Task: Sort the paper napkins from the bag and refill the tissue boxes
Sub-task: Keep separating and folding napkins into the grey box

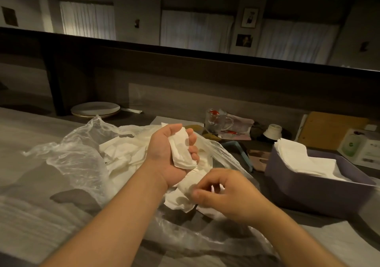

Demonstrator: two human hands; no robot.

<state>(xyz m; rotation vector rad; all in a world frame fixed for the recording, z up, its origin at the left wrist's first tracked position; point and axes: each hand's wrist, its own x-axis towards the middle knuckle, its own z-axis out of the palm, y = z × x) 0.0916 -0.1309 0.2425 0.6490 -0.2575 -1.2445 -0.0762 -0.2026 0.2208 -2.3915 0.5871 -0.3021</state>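
Napkins (182,149) fill the curled left hand (171,153); blurred right hand (224,194) pinches one, fingertips hidden

The bag (67,163) is clear thin plastic, crumpled and spread open on the table. White paper napkins (123,153) lie loose inside it in an untidy heap, some folded, some creased. A small stack (181,149) of folded napkins stands tilted above the heap, gripped in the left hand (166,151), palm up. One more napkin (185,196) lies at the near edge of the heap, under the fingertips of the right hand (224,194). The box (316,186) is purple, open on top, to the right of the bag. Flat white napkins (296,155) are stacked inside it and rise above its far rim.
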